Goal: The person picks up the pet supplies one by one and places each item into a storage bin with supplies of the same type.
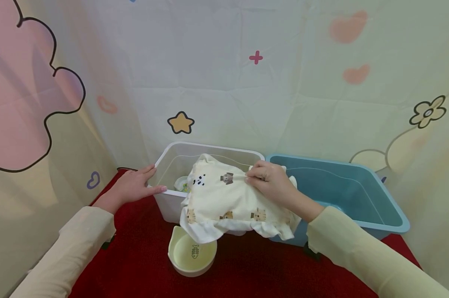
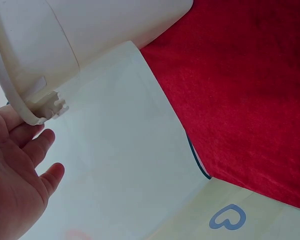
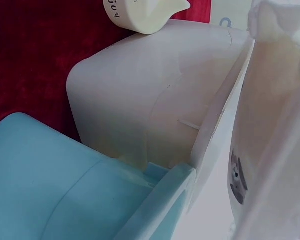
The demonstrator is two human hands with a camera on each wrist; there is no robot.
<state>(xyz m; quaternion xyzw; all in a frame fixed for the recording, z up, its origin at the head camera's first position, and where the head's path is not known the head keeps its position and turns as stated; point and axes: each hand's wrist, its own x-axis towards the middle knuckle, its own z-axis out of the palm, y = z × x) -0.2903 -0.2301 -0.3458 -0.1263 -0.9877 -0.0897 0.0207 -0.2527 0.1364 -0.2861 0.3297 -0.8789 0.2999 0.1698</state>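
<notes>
Right hand (image 1: 270, 182) is pinching the fabric of a frilled cushion (image 1: 222, 205), which is hanging over the front of the white bin (image 1: 217, 148) and across toward the blue bin (image 1: 321, 160). Looking soft, light, unlikely to slip; bunched cloth seems a fair hold. Left hand (image 1: 136, 184) is resting on the white bin's rim, fingers loosely extended. White bin is holding a small printed item (image 1: 181, 183); cream bowl (image 1: 192, 270) is sitting in front.

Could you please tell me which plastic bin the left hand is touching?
The white rectangular plastic bin; the left hand touches its rim, but not the blue rectangular plastic bin to its right.
</notes>
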